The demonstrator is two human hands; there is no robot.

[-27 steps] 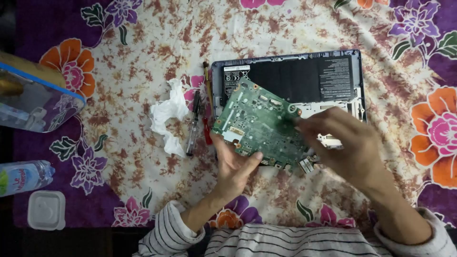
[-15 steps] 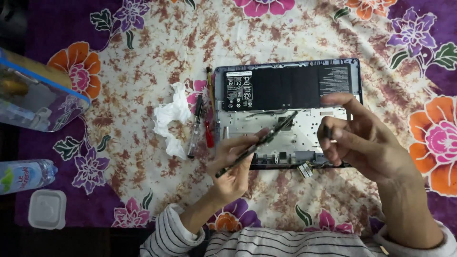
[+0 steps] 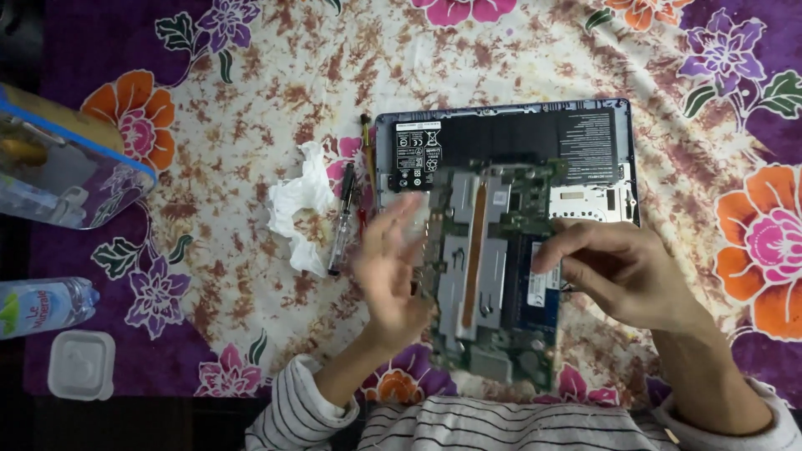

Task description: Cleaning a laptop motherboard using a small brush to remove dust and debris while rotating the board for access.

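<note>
Head view: green circuit board (image 3: 493,267) carries silver shields, copper strip.

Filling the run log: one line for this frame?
left hand: open, at board edge | right hand: on board | board: over laptop | screwdrivers: on cloth

A batik-patterned cloth with a cream and rust-brown mottled centre (image 3: 251,117) covers the whole work surface; its purple border (image 3: 58,75) carries large printed flowers — orange, pink and violet — with dark green leaves; the light falls evenly from above, soft and without hard shadows; along the left edge and the lower left corner the view sinks into a dark, unlit strip (image 3: 17,334) — what lies there cannot be told; no wall, window or floor shows.
</note>
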